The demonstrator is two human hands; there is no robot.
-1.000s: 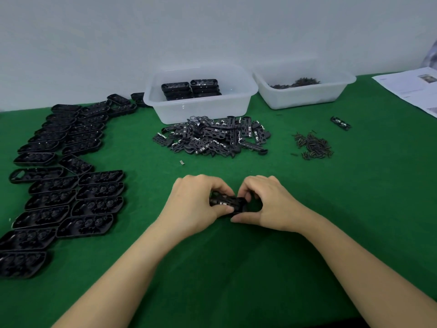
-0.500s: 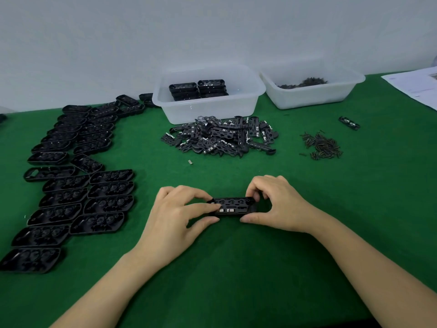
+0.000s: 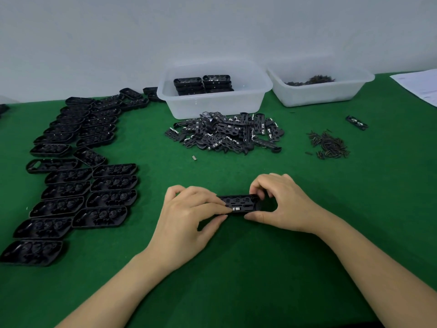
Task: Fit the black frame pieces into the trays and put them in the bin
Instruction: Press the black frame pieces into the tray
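Tray (image 3: 240,204) mid-fit, flat on the table (image 3: 307,268), long axis left–right, open face up.
Left hand (image 3: 189,218) pinches its left end, right hand (image 3: 281,204) its right end. Far: bin (image 3: 212,107) holds a few finished stacks; frame pile (image 3: 224,134) and empty trays (image 3: 78,183) at left remain — early going, by my reckoning.

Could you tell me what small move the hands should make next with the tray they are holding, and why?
Probably press the frame piece fully flat into the tray. The left hand and right hand pinch its two ends low over the green table, with fingertips on top, so seating looks unfinished. Once flush, it can join the stacked trays in the bin.
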